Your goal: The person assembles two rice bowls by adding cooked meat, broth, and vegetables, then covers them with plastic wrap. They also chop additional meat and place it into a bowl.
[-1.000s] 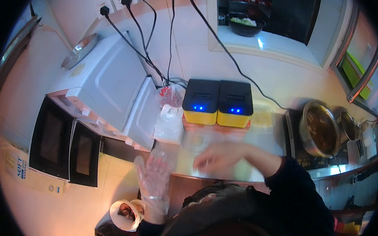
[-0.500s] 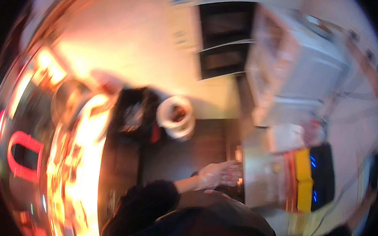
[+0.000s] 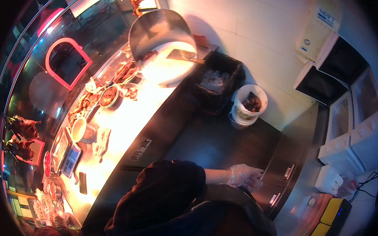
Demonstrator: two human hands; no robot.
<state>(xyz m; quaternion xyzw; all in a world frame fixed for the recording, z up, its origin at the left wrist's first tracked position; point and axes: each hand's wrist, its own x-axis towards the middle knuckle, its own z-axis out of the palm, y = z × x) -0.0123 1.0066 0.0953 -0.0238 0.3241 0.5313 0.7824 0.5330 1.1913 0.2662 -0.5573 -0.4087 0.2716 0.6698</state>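
Observation:
My left hand (image 3: 245, 177) wears a clear plastic glove. It hangs in front of my body, fingers loosely bent and apart, with nothing visible in them. Its nearest neighbours are the dark drawers with metal handles (image 3: 288, 172) to its right, though I see no contact. My right hand is out of the picture. To the left, a brightly lit counter (image 3: 128, 127) carries a round white chopping board (image 3: 168, 67) with a cleaver (image 3: 182, 55) on it, a bowl of meat (image 3: 109, 96), trays of roast meat (image 3: 83, 105) and a scale (image 3: 70, 161).
A black crate (image 3: 219, 81) stands beside white buckets (image 3: 243, 117), the top one with dark contents. Microwaves (image 3: 323, 81) are stacked at the far right, above a metal worktop with a yellow and black device (image 3: 329, 224). Roast birds (image 3: 24, 127) hang by the glass at left.
My view has swung left, bringing the counter and glass into fuller sight. My right arm, at the right edge before, has left the picture. My left hand stays low before my body.

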